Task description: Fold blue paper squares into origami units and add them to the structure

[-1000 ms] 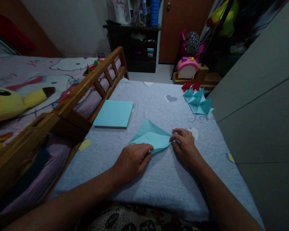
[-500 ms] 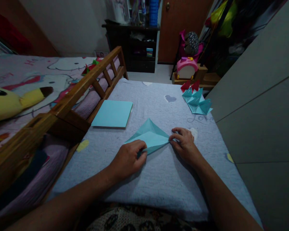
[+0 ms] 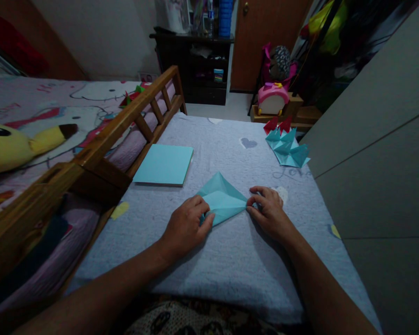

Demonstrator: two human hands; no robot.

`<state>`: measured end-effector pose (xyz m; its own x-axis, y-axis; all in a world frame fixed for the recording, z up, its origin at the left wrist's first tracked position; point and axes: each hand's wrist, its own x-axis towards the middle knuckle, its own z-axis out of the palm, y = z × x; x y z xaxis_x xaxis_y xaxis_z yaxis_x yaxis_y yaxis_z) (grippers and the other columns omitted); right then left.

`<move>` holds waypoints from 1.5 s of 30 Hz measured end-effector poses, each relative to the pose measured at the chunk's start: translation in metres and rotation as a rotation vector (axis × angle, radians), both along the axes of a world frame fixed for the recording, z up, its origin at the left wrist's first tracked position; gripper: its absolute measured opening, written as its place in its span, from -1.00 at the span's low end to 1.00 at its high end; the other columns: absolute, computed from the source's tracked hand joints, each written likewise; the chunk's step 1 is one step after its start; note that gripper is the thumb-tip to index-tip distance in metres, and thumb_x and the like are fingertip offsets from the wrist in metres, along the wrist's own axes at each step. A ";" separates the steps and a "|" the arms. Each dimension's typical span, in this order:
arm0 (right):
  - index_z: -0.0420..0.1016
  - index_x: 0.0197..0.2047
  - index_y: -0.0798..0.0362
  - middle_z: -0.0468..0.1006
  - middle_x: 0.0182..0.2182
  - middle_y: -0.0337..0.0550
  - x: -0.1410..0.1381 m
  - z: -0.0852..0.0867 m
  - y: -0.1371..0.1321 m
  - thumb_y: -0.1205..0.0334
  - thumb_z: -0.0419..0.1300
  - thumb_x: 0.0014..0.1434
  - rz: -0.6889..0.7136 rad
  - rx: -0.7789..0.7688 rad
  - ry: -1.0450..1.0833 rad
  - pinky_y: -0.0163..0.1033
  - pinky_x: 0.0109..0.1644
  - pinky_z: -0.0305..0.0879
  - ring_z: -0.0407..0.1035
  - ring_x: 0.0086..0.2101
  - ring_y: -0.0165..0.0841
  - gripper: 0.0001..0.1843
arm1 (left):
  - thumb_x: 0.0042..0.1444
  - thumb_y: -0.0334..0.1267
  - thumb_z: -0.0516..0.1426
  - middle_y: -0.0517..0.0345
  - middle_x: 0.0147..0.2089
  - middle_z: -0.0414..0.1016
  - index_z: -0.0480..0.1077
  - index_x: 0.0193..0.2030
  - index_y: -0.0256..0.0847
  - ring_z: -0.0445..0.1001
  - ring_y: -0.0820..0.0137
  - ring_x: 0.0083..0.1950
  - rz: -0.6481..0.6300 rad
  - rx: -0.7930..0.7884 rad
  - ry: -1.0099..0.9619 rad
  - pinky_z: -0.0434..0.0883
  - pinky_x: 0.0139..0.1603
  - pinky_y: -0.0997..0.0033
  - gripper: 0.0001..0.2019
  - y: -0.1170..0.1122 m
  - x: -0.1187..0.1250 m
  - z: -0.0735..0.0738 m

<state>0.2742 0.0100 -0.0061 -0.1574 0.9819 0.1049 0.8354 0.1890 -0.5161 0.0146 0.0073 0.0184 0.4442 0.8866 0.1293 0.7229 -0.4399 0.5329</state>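
A creased sheet of light blue origami paper (image 3: 223,200) lies on the cloth-covered surface in front of me, one corner pointing away. My left hand (image 3: 188,223) rests on its near left part with curled fingers, thumb and fingertips pressing the paper's edge; the left corner is hidden under it. At the right corner, my right hand (image 3: 267,209) pinches the paper's tip between thumb and forefinger. Further off to the left sits a stack of square blue paper (image 3: 165,164), apart from both hands.
Folded blue paper pieces (image 3: 288,148) and red ones (image 3: 277,125) stand at the far right edge. A wooden bed rail (image 3: 125,121) runs along the left, with a yellow plush toy (image 3: 24,144) beyond it. A pale cabinet panel (image 3: 380,163) borders the right.
My left hand's fingers have shifted on the paper's near left edge, and the near flap lies flatter. The right hand keeps its pinch at the right corner.
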 end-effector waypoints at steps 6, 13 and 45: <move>0.57 -0.31 -0.04 0.49 0.06 -0.03 -0.003 0.001 0.000 0.25 0.18 0.22 -0.029 0.011 0.002 0.17 0.19 0.12 0.25 0.11 -0.04 -0.87 | 0.25 -0.29 0.09 0.10 -0.30 0.38 0.33 -0.36 -0.19 0.39 0.27 -0.23 0.029 -0.002 0.128 0.40 -0.15 0.22 -0.86 0.002 0.001 -0.005; 0.54 -0.38 -0.03 0.49 0.04 -0.01 -0.008 -0.003 0.001 0.25 0.18 0.16 -0.102 0.005 0.015 0.21 0.17 0.10 0.25 0.10 0.00 -0.88 | 0.22 -0.30 0.12 0.07 -0.28 0.41 0.34 -0.34 -0.19 0.42 0.24 -0.23 0.054 -0.034 0.208 0.42 -0.19 0.23 -0.90 0.006 0.003 -0.001; 0.53 -0.42 -0.03 0.51 0.02 -0.01 -0.010 -0.007 0.002 0.27 0.20 0.12 -0.133 0.049 -0.012 0.21 0.12 0.13 0.27 0.05 0.01 -0.90 | 0.17 -0.34 0.12 0.12 -0.25 0.48 0.28 -0.09 -0.13 0.44 0.28 -0.30 0.086 -0.074 0.114 0.35 -0.25 0.28 -0.83 0.010 0.002 -0.001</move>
